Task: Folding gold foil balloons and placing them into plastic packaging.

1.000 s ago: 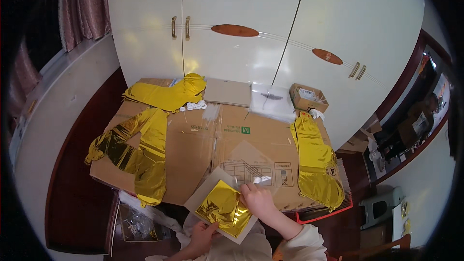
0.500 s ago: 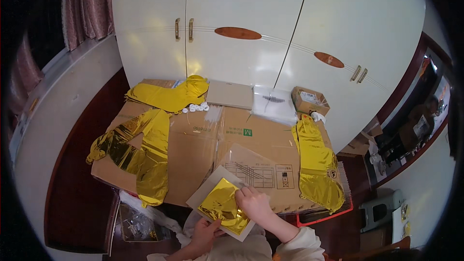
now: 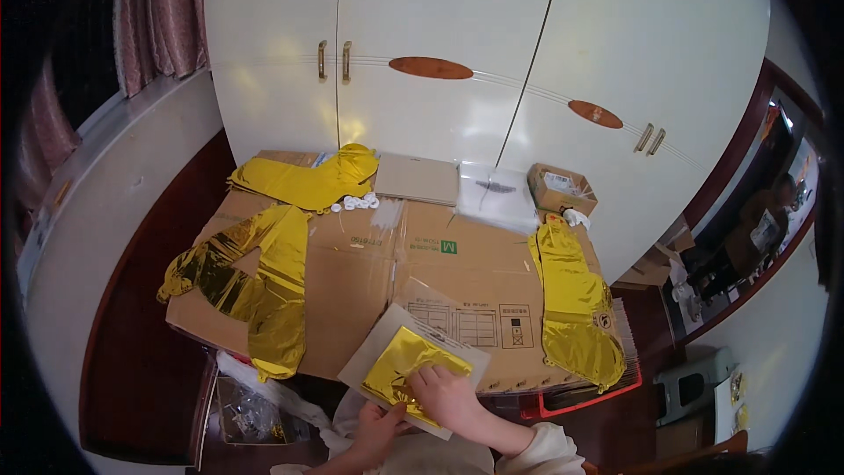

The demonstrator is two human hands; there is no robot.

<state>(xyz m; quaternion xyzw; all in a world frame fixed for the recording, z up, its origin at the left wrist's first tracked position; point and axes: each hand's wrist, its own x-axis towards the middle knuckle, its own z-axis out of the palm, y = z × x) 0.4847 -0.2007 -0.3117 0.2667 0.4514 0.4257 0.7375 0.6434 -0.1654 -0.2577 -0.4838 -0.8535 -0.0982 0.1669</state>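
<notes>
A folded gold foil balloon (image 3: 400, 356) lies on a grey card (image 3: 374, 350), tilted over the near edge of the cardboard-covered surface and close to my body. My left hand (image 3: 378, 431) pinches the foil's lower edge between thumb and finger, beside the card's lower corner. Bent fingers of my right hand (image 3: 440, 394) are closed on the foil's right part, hiding that side of it. Under the card's far side, a clear plastic sleeve (image 3: 422, 293) sticks out over the cardboard.
Flat gold foil balloons lie at the far left (image 3: 294, 183), left (image 3: 280, 299) and right (image 3: 576, 299) of the cardboard (image 3: 352, 273). Along the back are white round pieces (image 3: 356, 202), grey cards (image 3: 418, 179), clear bags (image 3: 495, 198) and a small box (image 3: 561, 188). Another person (image 3: 756, 229) shows through the doorway.
My right hand has moved down and slightly left across the foil, uncovering its upper right part. My left hand stays at the lower edge. The card has turned slightly.
</notes>
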